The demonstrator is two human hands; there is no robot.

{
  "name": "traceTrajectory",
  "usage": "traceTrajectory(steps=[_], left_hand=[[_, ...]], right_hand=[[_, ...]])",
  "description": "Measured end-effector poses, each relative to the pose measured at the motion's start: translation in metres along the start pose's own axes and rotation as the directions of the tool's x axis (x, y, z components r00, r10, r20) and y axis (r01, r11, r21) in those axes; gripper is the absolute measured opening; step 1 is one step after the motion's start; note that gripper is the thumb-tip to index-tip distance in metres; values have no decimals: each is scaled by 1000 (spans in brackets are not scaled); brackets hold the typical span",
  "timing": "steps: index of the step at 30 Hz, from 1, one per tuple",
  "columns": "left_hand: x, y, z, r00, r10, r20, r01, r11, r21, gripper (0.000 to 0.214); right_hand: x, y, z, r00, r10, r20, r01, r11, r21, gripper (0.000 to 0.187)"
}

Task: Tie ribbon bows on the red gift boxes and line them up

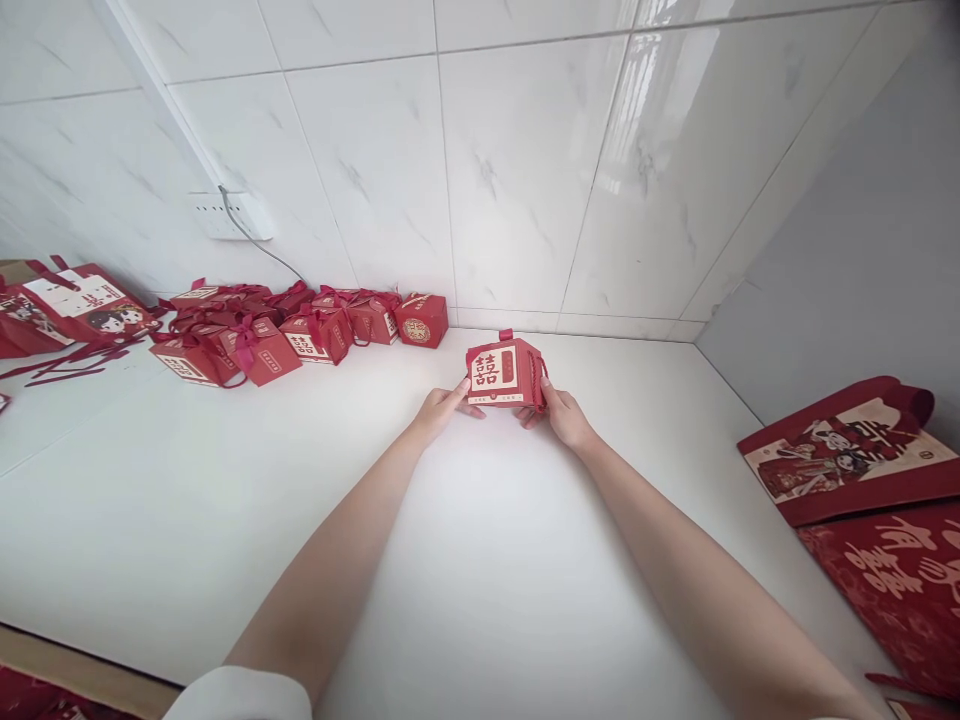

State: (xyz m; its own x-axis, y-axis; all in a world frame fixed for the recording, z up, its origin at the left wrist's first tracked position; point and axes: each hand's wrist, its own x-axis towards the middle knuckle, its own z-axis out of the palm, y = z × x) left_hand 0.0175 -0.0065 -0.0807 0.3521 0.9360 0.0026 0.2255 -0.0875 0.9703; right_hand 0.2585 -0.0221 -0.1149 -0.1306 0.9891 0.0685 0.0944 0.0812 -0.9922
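A small red gift box [507, 372] with a cream label and red characters is held between my two hands over the white table. On its left edge, my left hand [444, 408] grips with the thumb in front and the fingers underneath. My right hand [562, 410] closes on the opposite side, where a red cord hangs down. A short red ribbon loop shows at the top of the box. The box's underside and back are hidden from me.
Several red gift boxes with ribbons [259, 352] cluster along the tiled wall at left. Flat red bags [75, 305] and loose ribbons lie further left. Large red gift bags [855, 450] stand at right. A white socket strip [231, 215] with a cable is on the wall.
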Motion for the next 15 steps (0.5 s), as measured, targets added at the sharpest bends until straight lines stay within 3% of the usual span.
traceTrajectory(steps=[7, 12, 15], left_hand=[[4, -7, -1, 999, 51, 19, -50, 998, -22, 57], [14, -17, 0, 983, 128, -128, -130, 992, 0, 43], [15, -19, 2, 982, 137, -130, -135, 991, 25, 38]], right_hand=[[-4, -7, 1, 999, -45, -26, 45, 999, -6, 69], [-12, -19, 6, 978, -142, -150, 141, 990, -20, 56], [-15, -24, 8, 977, -136, -161, 129, 990, -54, 56]])
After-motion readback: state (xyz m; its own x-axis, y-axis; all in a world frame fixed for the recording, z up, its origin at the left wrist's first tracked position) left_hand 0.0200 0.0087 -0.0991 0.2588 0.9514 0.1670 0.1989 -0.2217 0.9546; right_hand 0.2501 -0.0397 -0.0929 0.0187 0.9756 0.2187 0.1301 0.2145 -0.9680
